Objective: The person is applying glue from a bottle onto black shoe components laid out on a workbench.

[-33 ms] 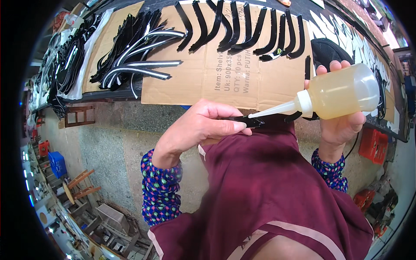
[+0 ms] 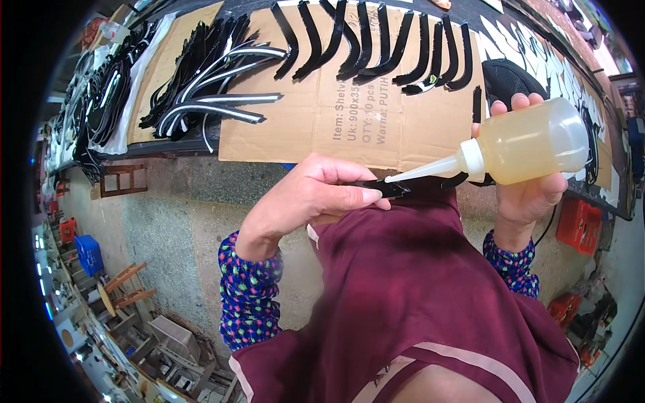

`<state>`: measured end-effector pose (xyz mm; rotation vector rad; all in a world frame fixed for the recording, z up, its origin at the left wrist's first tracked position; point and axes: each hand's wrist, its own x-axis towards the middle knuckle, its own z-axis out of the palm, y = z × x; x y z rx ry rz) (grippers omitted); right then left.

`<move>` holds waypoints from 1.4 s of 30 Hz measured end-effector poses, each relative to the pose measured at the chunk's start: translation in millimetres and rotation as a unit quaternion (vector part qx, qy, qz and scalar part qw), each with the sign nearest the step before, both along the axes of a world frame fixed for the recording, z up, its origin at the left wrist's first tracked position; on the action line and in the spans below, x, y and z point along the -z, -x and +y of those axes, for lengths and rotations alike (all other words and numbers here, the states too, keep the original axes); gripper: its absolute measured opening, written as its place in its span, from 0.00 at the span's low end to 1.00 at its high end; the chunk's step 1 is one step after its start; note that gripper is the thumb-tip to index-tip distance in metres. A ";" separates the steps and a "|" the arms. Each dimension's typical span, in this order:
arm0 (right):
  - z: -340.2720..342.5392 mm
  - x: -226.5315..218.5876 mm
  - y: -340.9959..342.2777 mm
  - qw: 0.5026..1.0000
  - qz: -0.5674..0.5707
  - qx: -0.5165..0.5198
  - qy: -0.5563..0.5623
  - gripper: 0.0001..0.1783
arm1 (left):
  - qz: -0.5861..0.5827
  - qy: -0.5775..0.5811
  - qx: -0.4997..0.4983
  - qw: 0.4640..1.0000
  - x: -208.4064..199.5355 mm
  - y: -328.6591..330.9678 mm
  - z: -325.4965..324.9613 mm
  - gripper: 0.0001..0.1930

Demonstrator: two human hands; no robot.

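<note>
You are gluing: your left hand (image 2: 306, 198) pinches the black strip (image 2: 386, 188), and your right hand (image 2: 527, 191) wraps the squeeze bottle (image 2: 531, 142). Its nozzle tip touches the strip, so next squeeze softly.

Squeeze bottle (image 2: 531, 148) pale yellow, white nozzle; strip (image 2: 386, 188) black; cardboard (image 2: 349, 114) brown; sleeves (image 2: 248, 295) blue, dotted.

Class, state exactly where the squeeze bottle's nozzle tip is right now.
In the head view, right of centre, the squeeze bottle sits in the right hand, its nozzle tip meeting the black strip pinched by the left hand.
</note>
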<state>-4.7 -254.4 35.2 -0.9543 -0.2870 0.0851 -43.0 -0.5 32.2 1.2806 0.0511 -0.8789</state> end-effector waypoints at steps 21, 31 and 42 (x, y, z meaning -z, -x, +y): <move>5.1 -1.9 -0.3 1.000 0.002 -0.013 -0.017 0.51 | 0.011 0.029 0.004 1.000 1.7 1.9 4.1 0.09; 3.3 -1.8 0.7 1.000 0.005 -0.017 -0.018 0.51 | 0.001 0.017 -0.014 1.000 2.1 3.3 4.0 0.09; 2.8 -1.0 2.1 1.000 0.006 -0.010 -0.012 0.51 | -0.013 0.029 -0.036 0.999 6.1 3.3 4.7 0.09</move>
